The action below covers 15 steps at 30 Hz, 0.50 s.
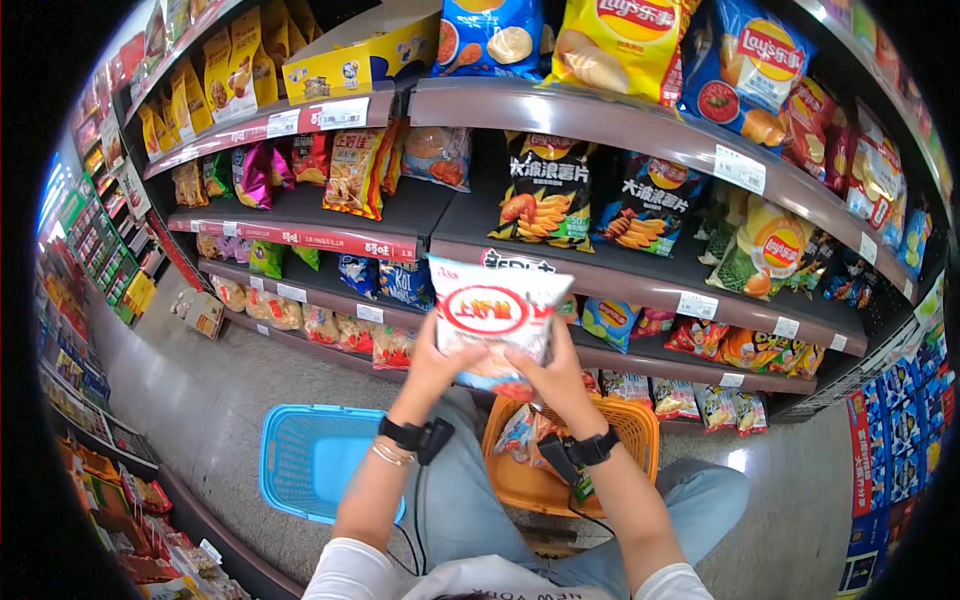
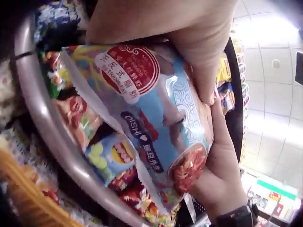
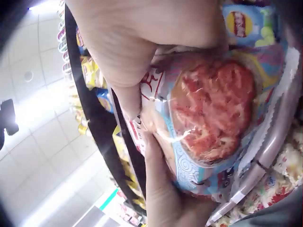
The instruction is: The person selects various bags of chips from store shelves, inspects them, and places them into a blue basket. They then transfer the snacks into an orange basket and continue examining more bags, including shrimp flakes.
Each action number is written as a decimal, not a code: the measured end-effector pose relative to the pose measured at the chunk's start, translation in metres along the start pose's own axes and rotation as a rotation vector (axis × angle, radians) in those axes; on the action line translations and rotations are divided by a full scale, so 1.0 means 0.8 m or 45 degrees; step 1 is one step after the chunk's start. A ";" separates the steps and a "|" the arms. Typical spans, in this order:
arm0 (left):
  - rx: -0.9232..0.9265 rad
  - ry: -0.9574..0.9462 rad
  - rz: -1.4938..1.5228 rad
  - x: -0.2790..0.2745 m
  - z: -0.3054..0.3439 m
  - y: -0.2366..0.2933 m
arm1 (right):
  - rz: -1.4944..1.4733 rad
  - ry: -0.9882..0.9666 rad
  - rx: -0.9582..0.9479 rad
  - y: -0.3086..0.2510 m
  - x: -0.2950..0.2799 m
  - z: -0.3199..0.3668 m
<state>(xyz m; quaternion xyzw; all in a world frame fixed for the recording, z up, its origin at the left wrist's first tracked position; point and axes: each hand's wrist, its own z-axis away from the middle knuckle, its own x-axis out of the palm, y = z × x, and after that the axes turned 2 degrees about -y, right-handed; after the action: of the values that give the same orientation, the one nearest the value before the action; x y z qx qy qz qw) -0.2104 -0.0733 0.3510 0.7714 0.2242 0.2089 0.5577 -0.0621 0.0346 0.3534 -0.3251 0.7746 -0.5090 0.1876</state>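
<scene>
Both hands grip a white snack bag with a red oval logo (image 1: 490, 312), held upright in front of the shelves. On its left side is the left hand (image 1: 436, 362), with the thumb across the front. The right hand (image 1: 552, 368) grips the other side, its thumb also on the front, near the left one. In the left wrist view, the bag's bottom (image 2: 147, 137) shows light blue with a red round label and a picture of red food. That same red food picture (image 3: 215, 111) faces the right wrist camera. The fingers behind the bag are hidden in the head view.
A blue basket (image 1: 275, 465) stands on the floor at the left. To its right an orange basket (image 1: 645, 460) holds several snack bags, between the person's legs (image 1: 480, 500). Curved shelves (image 1: 590, 265) stocked with chip bags rise in front, and a lower shelf runs along the left.
</scene>
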 end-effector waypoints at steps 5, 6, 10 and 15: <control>0.105 0.126 -0.157 -0.072 -0.078 0.020 | 0.277 -0.046 -0.168 -0.010 0.049 -0.069; 0.047 0.158 -0.143 -0.075 -0.091 0.036 | 0.357 -0.047 -0.165 -0.018 0.056 -0.082; 0.040 0.150 -0.218 -0.095 -0.150 0.061 | 0.512 -0.013 -0.175 -0.027 0.077 -0.135; 0.255 0.181 -0.546 -0.107 -0.210 0.081 | 0.548 0.092 -0.193 -0.019 0.096 -0.207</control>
<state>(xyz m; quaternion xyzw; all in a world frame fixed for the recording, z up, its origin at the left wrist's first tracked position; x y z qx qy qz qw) -0.3687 -0.0118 0.4556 0.7409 0.4410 0.1161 0.4931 -0.2153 0.0873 0.4386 -0.1470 0.8684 -0.4089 0.2390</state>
